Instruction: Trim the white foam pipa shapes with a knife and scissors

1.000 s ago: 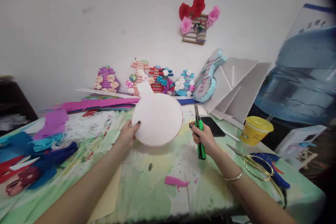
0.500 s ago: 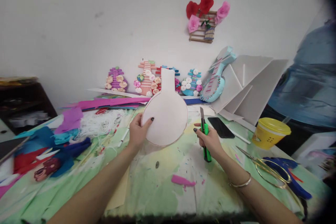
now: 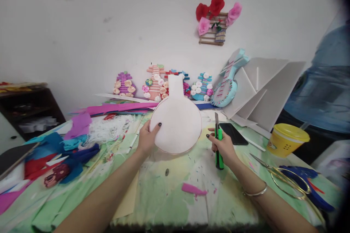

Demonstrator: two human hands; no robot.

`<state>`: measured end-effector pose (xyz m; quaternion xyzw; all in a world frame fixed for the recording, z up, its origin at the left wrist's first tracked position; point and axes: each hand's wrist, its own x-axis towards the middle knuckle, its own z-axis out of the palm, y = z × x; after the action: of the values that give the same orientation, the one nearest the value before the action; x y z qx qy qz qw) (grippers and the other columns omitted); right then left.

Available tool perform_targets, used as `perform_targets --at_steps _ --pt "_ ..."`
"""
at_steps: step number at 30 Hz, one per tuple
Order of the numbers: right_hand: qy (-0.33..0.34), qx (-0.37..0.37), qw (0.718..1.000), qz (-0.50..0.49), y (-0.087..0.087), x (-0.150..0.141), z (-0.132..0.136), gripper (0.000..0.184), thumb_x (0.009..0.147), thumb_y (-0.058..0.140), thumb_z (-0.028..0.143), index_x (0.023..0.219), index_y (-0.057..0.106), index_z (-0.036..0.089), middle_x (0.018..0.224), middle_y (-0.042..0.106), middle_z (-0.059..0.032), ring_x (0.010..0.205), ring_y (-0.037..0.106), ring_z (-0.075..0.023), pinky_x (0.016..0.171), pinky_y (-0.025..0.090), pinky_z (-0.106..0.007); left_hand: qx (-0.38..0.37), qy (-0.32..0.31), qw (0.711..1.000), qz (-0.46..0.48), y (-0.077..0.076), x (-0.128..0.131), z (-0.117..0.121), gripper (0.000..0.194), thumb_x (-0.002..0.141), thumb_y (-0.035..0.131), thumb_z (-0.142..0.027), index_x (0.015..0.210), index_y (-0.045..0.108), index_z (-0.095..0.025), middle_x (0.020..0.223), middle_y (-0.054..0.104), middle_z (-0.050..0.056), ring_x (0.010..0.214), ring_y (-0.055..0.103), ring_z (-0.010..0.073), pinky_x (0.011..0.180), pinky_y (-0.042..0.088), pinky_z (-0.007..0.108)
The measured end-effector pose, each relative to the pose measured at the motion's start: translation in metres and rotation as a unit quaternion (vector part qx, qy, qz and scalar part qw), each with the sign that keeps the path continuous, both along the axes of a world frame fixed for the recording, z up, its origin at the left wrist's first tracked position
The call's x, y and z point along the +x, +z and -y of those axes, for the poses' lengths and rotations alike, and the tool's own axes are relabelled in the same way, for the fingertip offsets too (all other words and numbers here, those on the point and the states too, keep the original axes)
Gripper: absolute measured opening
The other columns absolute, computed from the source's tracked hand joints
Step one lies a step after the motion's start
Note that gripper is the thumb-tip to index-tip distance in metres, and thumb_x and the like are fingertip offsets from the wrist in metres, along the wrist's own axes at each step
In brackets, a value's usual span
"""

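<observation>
My left hand (image 3: pixel 148 137) grips the left edge of a white board cutout (image 3: pixel 176 127), thumb on its front face. The cutout has a round body and a straight neck pointing up, like a lute, and is held raised above the table. To its right, my right hand (image 3: pixel 222 147) is closed around a green utility knife (image 3: pixel 219 153). The knife's blade is out and points upward, apart from the cutout. A black phone (image 3: pixel 233 133) lies just behind my right hand. On the tablecloth below rests a pink scrap (image 3: pixel 194 189).
Gold-handled scissors (image 3: pixel 287 182) and a yellow tub (image 3: pixel 288 139) are at the right. Coloured fabric (image 3: pixel 73 164) and white string (image 3: pixel 112 129) pile up at the left. Along the wall stand decorated instrument models (image 3: pixel 225 87) and white boards (image 3: pixel 279 94).
The view has shifted slightly, so everything sits a little further right. The cutout appears slightly larger and turned a bit more toward me. Both hands keep their holds.
</observation>
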<state>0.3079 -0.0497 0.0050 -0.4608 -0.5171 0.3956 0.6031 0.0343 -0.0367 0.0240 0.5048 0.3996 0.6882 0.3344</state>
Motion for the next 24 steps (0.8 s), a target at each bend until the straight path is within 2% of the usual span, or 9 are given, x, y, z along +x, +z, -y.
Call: perform_targets --at_steps 2,6,12,15,17,18,19,21,24 --pt "0.006 -0.005 1.000 -0.010 0.001 0.001 0.000 0.042 0.065 0.070 0.036 0.100 0.054 0.018 0.069 0.055 0.0043 0.032 0.035 -0.0020 0.031 0.033 -0.020 -0.032 -0.019 0.998 0.058 -0.001 -0.001 -0.002 0.051 0.068 0.067 -0.039 0.111 0.056 -0.016 0.106 0.064 0.009 0.085 0.061 0.0191 0.073 0.050 0.031" --pt "0.060 -0.019 0.998 -0.026 0.004 -0.001 0.003 0.040 0.069 0.066 0.038 0.100 0.055 0.016 0.053 0.051 0.0069 0.031 0.027 -0.0025 0.031 0.032 -0.020 -0.102 -0.060 0.986 0.121 -0.009 -0.003 -0.008 0.050 0.065 0.070 -0.038 0.108 0.056 -0.017 0.103 0.066 0.010 0.078 0.064 0.0177 0.069 0.053 0.031" --pt "0.091 -0.016 0.994 -0.060 0.011 -0.008 0.013 0.030 0.068 0.066 0.031 0.090 0.051 0.017 0.040 0.040 0.0120 0.030 0.025 -0.0030 0.031 0.026 -0.017 -0.132 -0.026 0.990 -0.036 -0.024 -0.005 -0.015 0.043 0.071 0.063 -0.045 0.101 0.059 -0.014 0.096 0.067 0.014 0.088 0.063 0.0253 0.075 0.052 0.042" --pt "0.091 -0.013 0.993 -0.075 0.013 -0.011 0.015 0.024 0.067 0.064 0.027 0.085 0.050 0.018 0.038 0.037 0.0126 0.030 0.025 -0.0030 0.032 0.026 -0.017 -0.125 0.043 0.988 -0.082 -0.024 -0.005 -0.013 0.057 0.062 0.071 -0.039 0.109 0.054 -0.012 0.122 0.053 0.020 0.120 0.042 0.0334 0.098 0.035 0.052" --pt "0.086 -0.011 0.993 -0.084 0.012 -0.014 0.015 0.022 0.067 0.063 0.026 0.083 0.050 0.018 0.038 0.037 0.0127 0.030 0.024 -0.0030 0.032 0.028 -0.017 -0.063 0.099 0.978 -0.172 -0.022 0.002 -0.005 0.070 0.061 0.072 -0.036 0.120 0.047 -0.011 0.138 0.035 0.020 0.133 0.021 0.0335 0.107 0.018 0.051" --pt "0.081 -0.008 0.993 -0.088 0.011 -0.015 0.015 0.021 0.068 0.063 0.026 0.082 0.049 0.018 0.038 0.037 0.0127 0.030 0.024 -0.0030 0.033 0.029 -0.017 -0.005 0.125 0.958 -0.259 -0.020 0.009 0.002 0.072 0.065 0.069 -0.039 0.125 0.043 -0.009 0.142 0.029 0.021 0.134 0.017 0.0331 0.108 0.013 0.051" --pt "0.077 -0.004 0.993 -0.091 0.010 -0.017 0.015 0.021 0.069 0.063 0.027 0.083 0.049 0.019 0.039 0.038 0.0125 0.030 0.025 -0.0030 0.033 0.030 -0.018 0.063 0.138 0.919 -0.363 -0.019 0.017 0.010 0.071 0.070 0.063 -0.042 0.127 0.040 -0.007 0.143 0.027 0.022 0.134 0.017 0.0337 0.108 0.013 0.053" --pt "0.070 0.006 0.993 -0.094 0.008 -0.021 0.016 0.022 0.070 0.062 0.029 0.084 0.049 0.019 0.042 0.041 0.0118 0.031 0.027 -0.0030 0.034 0.032 -0.018 0.159 0.112 0.837 -0.511 -0.018 0.037 0.029 0.076 0.074 0.056 -0.048 0.132 0.034 -0.005 0.143 0.025 0.024 0.134 0.017 0.0348 0.106 0.018 0.054" --pt "0.071 0.022 0.993 -0.088 0.008 -0.028 0.022 0.025 0.073 0.062 0.032 0.089 0.048 0.020 0.044 0.040 0.0123 0.030 0.029 -0.0038 0.035 0.035 -0.019 0.249 0.076 0.742 -0.617 -0.020 0.066 0.051 0.081 0.075 0.051 -0.052 0.136 0.028 -0.002 0.142 0.026 0.027 0.134 0.015 0.0384 0.104 0.021 0.057"
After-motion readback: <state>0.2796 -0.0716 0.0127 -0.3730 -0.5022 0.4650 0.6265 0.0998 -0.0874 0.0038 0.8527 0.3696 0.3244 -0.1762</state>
